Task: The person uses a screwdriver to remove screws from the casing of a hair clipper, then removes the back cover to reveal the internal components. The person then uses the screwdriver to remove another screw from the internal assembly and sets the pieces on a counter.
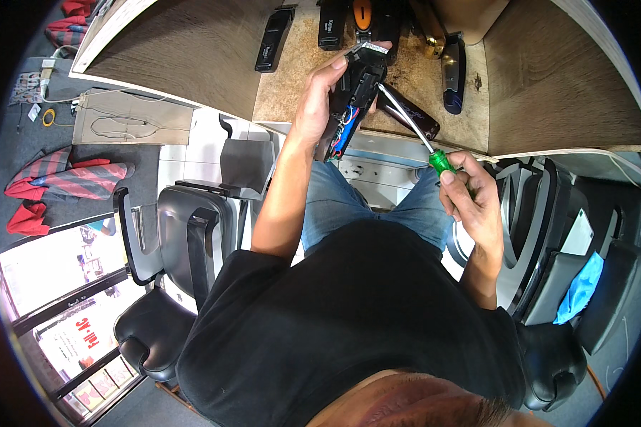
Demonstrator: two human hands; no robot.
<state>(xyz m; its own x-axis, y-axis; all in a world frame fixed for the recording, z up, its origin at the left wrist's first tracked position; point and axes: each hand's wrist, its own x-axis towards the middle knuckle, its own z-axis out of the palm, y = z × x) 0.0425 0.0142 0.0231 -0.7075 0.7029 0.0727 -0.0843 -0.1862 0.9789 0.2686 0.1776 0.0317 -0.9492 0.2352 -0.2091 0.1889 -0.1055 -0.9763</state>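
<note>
My left hand [319,99] grips an opened black hair clipper [355,96], held upright above the counter edge, with red and blue wires showing in its lower half. My right hand [470,199] holds a screwdriver [413,128] by its green handle. Its metal shaft runs up and left, and the tip touches the clipper's body near the middle. Both forearms come up from my black shirt.
On the brown counter [292,85] lie several other black clippers [273,39], a dark blue one [454,75] and a dark brown one [406,114] behind the shaft. Black barber chairs stand at the left [178,242] and right [563,235]; a blue cloth [582,285] lies on the right one.
</note>
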